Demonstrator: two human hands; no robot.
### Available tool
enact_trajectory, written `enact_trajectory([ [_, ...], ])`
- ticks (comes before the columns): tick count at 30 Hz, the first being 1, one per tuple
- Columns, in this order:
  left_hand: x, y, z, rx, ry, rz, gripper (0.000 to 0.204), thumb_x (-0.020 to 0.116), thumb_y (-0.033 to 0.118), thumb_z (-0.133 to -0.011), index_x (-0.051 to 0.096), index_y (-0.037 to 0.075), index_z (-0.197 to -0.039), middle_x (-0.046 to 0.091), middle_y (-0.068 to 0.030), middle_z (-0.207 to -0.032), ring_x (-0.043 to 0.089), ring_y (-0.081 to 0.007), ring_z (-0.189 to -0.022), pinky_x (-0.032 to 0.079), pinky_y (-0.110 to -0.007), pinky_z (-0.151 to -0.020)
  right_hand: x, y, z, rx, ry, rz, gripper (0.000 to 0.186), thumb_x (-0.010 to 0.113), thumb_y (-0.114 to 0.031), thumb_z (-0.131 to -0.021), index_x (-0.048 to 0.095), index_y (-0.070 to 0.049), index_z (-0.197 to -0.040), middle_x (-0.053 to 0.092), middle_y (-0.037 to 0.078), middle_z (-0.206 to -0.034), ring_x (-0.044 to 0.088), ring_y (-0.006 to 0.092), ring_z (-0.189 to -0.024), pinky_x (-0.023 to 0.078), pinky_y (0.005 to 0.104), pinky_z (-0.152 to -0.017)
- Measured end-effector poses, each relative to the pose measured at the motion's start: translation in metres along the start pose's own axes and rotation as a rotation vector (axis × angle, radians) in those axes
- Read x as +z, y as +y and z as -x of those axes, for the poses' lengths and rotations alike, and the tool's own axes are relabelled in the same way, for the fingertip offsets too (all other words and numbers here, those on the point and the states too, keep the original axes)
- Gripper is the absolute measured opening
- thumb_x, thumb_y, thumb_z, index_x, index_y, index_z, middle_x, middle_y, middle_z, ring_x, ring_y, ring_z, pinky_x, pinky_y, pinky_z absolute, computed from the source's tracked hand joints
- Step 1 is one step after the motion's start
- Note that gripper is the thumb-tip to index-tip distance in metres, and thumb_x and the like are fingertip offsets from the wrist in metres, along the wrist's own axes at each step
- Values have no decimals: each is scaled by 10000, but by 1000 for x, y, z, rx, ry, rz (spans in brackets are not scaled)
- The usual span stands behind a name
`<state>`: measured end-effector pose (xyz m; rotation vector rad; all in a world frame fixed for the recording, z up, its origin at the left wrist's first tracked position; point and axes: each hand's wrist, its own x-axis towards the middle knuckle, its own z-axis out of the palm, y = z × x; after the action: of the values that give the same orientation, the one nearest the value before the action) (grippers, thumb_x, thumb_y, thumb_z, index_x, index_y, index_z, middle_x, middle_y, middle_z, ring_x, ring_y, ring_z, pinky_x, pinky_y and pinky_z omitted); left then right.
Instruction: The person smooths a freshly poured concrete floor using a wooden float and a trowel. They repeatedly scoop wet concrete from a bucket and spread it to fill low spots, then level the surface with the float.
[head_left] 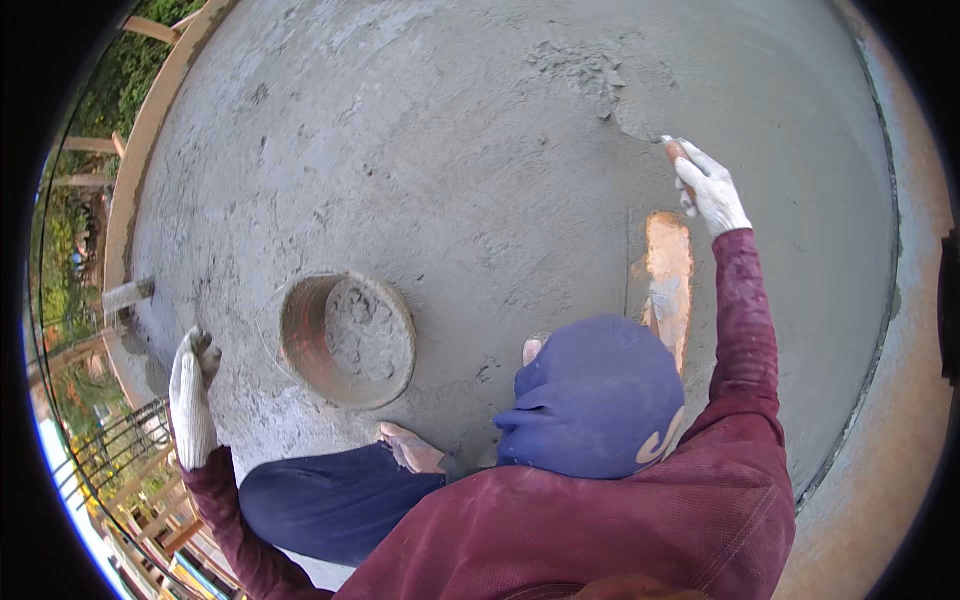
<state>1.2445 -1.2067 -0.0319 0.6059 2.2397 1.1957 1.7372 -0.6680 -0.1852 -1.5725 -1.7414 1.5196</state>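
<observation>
My right hand (pixel 713 187), in a white glove, reaches forward over the wet grey concrete (pixel 480 180). Its fingers wrap round the reddish handle of a trowel (pixel 676 150); the cement-grey blade is hard to tell from the surface. Between that hand and my right knee lies a long wooden float (pixel 668 265), smeared with cement. Out to the left, my gloved left hand (pixel 193 390) is raised beside my left knee, fingers loosely bent and apart, with nothing visible in it. A tilted bucket (pixel 400 330) of lumpy grey mortar stands between my left hand and the float.
Rough mortar lumps (pixel 575 70) lie ahead of the trowel. A low curved edge (pixel 150 150) bounds the concrete at left, with a short pipe (pixel 128 295) beside it; timbers and greenery lie beyond. A pale border (pixel 915 200) runs along the right. My foot (pixel 412 448) rests near the bucket.
</observation>
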Motion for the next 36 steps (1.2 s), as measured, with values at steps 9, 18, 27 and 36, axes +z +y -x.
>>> enact_trajectory([
  [9, 48, 20, -4, 159, -69, 29, 524, 475, 362, -1112, 539, -34, -1449, 625, -165, -1384, 630, -262, -1238, 461, -412, -1105, 51, -104, 124, -415, -476, 311, 619, 664, -258, -871, 600, -76, -1458, 715, 65, -978, 632, 138, -744, 530, 324, -663],
  [18, 4, -6, 29, 238, 19, 120, 567, 441, 398, -1118, 505, -48, -1464, 612, -181, -1394, 627, -263, -1244, 438, -441, -1145, 130, -89, 134, -857, -251, 600, 490, 708, -162, -931, 621, -94, -1408, 730, 137, -1084, 712, 300, -963, 556, 364, -886],
  [27, 38, 78, 95, 167, -162, -407, 513, 579, 350, -1001, 621, -99, -1246, 666, -169, -1206, 624, -263, -1156, 441, -395, -1065, 65, 53, 45, 140, 134, 288, 601, 533, -457, -1032, 545, -40, -1464, 690, 203, -1256, 700, 293, -1042, 556, 388, -859],
  [36, 63, 74, 91, 152, -285, -348, 299, 586, 117, -955, 665, -82, -1163, 681, -184, -1155, 659, -263, -1097, 494, -376, -1000, 96, 53, 17, 192, 50, -41, 483, 624, -376, -1011, 598, -130, -1426, 551, -22, -722, 502, 80, -524, 423, 273, -452],
])
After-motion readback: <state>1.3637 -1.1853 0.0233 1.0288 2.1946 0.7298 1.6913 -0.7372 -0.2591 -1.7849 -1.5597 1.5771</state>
